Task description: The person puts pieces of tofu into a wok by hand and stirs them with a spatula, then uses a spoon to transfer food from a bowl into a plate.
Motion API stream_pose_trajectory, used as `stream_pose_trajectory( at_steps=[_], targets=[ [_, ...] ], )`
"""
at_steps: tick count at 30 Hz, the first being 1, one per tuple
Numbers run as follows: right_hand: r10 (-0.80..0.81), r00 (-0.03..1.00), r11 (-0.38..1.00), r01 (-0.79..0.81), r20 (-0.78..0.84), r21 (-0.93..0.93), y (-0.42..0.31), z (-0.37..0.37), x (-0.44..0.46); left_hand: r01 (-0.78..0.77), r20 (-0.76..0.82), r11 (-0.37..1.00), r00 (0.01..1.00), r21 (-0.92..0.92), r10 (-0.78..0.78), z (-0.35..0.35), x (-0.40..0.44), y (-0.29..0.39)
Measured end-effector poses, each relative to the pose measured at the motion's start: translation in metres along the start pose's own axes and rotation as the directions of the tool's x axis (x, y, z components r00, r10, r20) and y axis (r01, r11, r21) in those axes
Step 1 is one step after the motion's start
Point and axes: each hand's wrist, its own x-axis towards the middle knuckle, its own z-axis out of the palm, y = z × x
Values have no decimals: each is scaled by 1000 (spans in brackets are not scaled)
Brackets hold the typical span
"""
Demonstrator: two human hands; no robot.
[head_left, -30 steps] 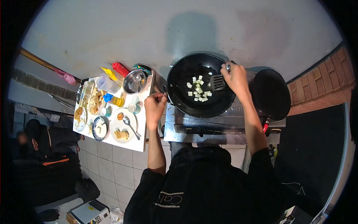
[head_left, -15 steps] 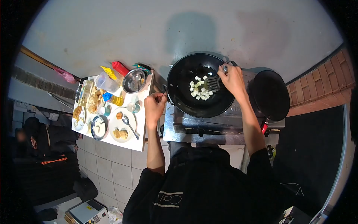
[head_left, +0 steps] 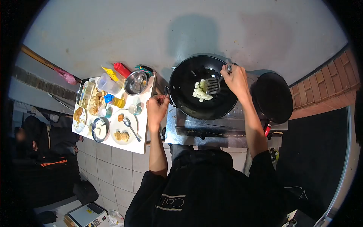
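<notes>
A black wok (head_left: 189, 106) sits on the metal stove (head_left: 189, 125). White cubes (head_left: 200, 91) lie heaped near its middle. My right hand (head_left: 235, 78) is closed around the handle of a slotted spatula (head_left: 213, 87), whose blade touches the right side of the heap. At the wok's left edge, my left hand (head_left: 157, 106) is closed beside the side handle (head_left: 167, 90); its fingers seem to grip something there, too small to make out.
A second black pan (head_left: 273, 97) stands at the right. On the white table (head_left: 140, 145) at the left are a steel bowl (head_left: 132, 84), a yellow bottle with a blue cap (head_left: 118, 101), a plate with food (head_left: 132, 117) and a dark-rimmed bowl (head_left: 100, 129). A person (head_left: 49, 140) is at the far left.
The spatula has moved left against the white cubes, which went from spread out to a tighter heap. My left hand has stayed at the wok's left edge.
</notes>
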Motion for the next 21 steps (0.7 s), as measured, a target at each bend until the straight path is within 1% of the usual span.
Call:
stream_pose_trajectory(
  at_steps=[3,5,6,9,11,13,15,17,18,21],
  targets=[
    [-3,1000,1000,3,3,-16,-10,-17,5,-31,-27,999,999,-17,31,3,1,-3],
    [36,999,998,-35,9,-45,-12,-26,4,-21,-25,1000,999,-1,21,2,1,-4],
    [8,1000,998,-8,4,-67,-5,-24,3,-21,-29,1000,999,-1,21,2,1,-4],
    [0,1000,997,-1,-22,-74,13,-4,-7,6,-10,1000,1000,4,-6,0,1,-1],
    [21,1000,998,-21,-11,-57,6,-1,-7,-12,-8,1000,1000,-13,12,-1,0,2],
    [33,999,999,-34,40,13,-1,-3,-3,-6,2,1000,1000,3,6,-4,-1,7],
    [19,1000,1000,-19,10,21,-11,-15,3,-2,10,1000,1000,16,2,-4,-1,9],
    [23,1000,1000,-23,-13,-4,-13,-24,7,5,12,1000,1000,4,-5,-3,-1,8],
    [38,999,998,-38,-4,-45,-10,-26,7,6,9,1000,1000,4,-6,-4,-1,8],
    [27,999,996,-29,-19,-90,6,-13,-1,14,12,1000,1000,13,-14,-4,-1,8]
  ],
)
